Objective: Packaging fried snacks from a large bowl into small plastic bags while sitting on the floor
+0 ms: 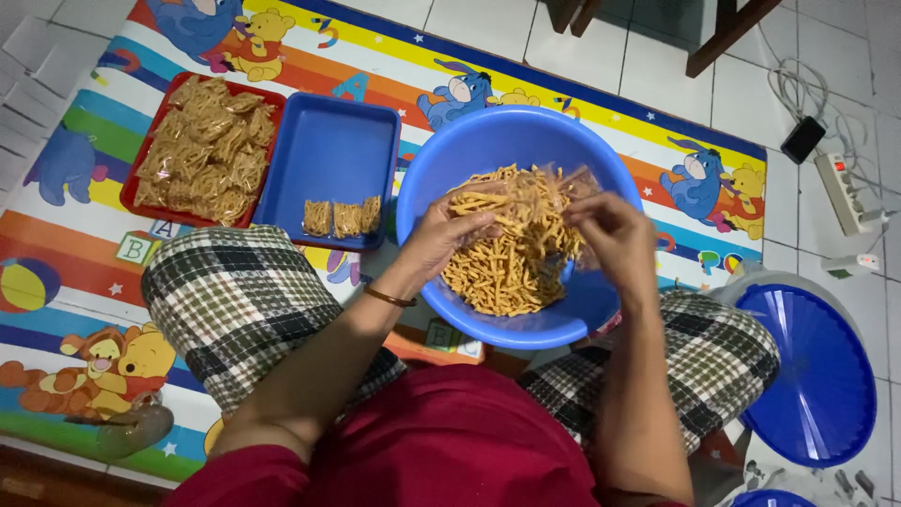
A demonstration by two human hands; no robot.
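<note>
Hands meet over a blue basin (427, 202) of fried snack sticks (507, 268): the left hand (441, 235) and right hand (610, 230) each pinch an edge of a clear plastic bag (549, 188) partly filled with sticks, held above the pile. The film looks thin, light and slippery, the sticks brittle, so the rim is likely the safest grip. Left of the basin sit a blue tray (328, 150) with three filled packets (343, 218) and a red tray (208, 145) heaped with more.
</note>
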